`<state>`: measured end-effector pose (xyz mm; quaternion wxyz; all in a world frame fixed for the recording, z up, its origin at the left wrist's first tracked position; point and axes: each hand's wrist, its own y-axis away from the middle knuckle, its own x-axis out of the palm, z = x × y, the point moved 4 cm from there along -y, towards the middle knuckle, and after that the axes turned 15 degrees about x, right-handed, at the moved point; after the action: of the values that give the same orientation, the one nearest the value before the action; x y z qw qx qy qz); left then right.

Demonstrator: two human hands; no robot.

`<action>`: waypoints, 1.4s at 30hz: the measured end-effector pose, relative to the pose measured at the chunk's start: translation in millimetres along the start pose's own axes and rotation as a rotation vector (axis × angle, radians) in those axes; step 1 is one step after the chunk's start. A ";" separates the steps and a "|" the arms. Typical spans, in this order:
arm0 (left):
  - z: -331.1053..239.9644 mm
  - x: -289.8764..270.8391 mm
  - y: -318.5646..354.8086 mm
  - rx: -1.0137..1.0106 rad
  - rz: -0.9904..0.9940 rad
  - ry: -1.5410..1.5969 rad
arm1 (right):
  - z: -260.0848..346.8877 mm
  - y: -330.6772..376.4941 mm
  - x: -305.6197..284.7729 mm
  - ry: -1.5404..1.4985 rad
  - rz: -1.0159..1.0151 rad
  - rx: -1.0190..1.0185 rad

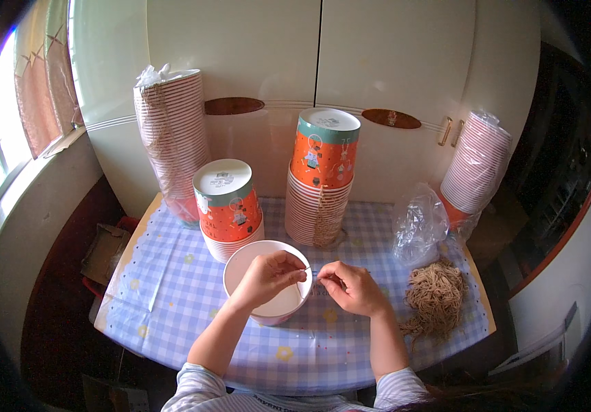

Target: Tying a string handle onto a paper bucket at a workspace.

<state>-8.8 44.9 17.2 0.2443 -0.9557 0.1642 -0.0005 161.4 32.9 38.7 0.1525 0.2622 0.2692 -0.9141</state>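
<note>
A white paper bucket (239,269) stands upright near the middle of the table, its mouth facing up. Over its right side is my left hand (271,280), thumb and fingers pinched together. My right hand (354,288) is just right of the rim, also closed in a pinch. A thin, thread-like bit shows at the left fingertips, too small to name. What the right fingers hold is hidden. Behind the bucket rises a short stack of upside-down orange and green paper buckets (230,216), with a taller one (326,161) to its right.
A tangled heap of brown twine (436,295) lies at the right, below a crumpled clear plastic bag (419,223). Tall bucket stacks stand at back left (172,130) and back right (475,161). A blue checked cloth (172,295) covers the table; a pale cabinet (240,55) stands behind.
</note>
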 end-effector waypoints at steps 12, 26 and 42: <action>-9.7 14.9 1.9 0.021 0.180 -0.237 | 3.0 -0.1 3.0 -0.032 -0.072 -0.040; -6.5 6.4 1.5 0.007 0.181 -0.281 | 9.0 -2.1 4.3 0.164 -0.155 -0.085; -13.0 12.7 0.1 0.068 0.211 -0.360 | 9.2 -1.9 7.6 0.138 -0.171 -0.100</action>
<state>2.1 34.8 27.7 0.3006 -0.9090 0.2169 0.1904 150.7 28.1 41.8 0.0678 0.2925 0.3455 -0.8891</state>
